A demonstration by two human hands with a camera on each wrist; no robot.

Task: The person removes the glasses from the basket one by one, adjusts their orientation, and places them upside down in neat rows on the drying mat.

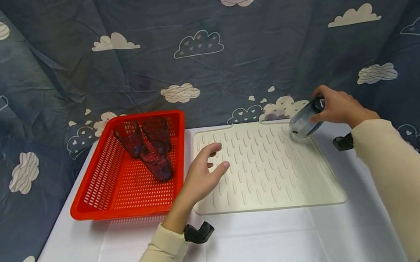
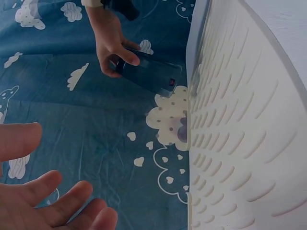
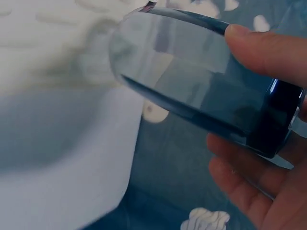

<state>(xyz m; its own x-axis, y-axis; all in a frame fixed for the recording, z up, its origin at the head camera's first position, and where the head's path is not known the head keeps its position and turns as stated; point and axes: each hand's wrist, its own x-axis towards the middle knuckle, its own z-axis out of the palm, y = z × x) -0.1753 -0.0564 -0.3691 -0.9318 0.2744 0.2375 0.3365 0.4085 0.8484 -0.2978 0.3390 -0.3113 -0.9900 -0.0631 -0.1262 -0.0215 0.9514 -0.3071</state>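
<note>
My right hand [image 1: 336, 105] grips a blue-tinted drinking glass [image 1: 304, 122] around its thick, dark base end. The glass is tilted, its mouth pointing down and left over the far right corner of a cream ribbed drying mat [image 1: 262, 168]. Whether the rim touches the mat I cannot tell. In the right wrist view the thumb lies along one side of the glass [image 3: 192, 76], with fingers on the other. My left hand [image 1: 201, 174] hovers over the mat's left side, holding nothing, thumb and fingers spread apart. The left wrist view shows its fingers [image 2: 72, 203] loosely bent.
On the left, a red perforated plastic basket [image 1: 132, 209] holds three tinted glasses [image 1: 156, 160] standing together toward its far right. Basket and mat sit on a white-covered table [image 1: 257, 248]. A dark blue cloth with cloud prints [image 1: 203, 78] hangs behind the table.
</note>
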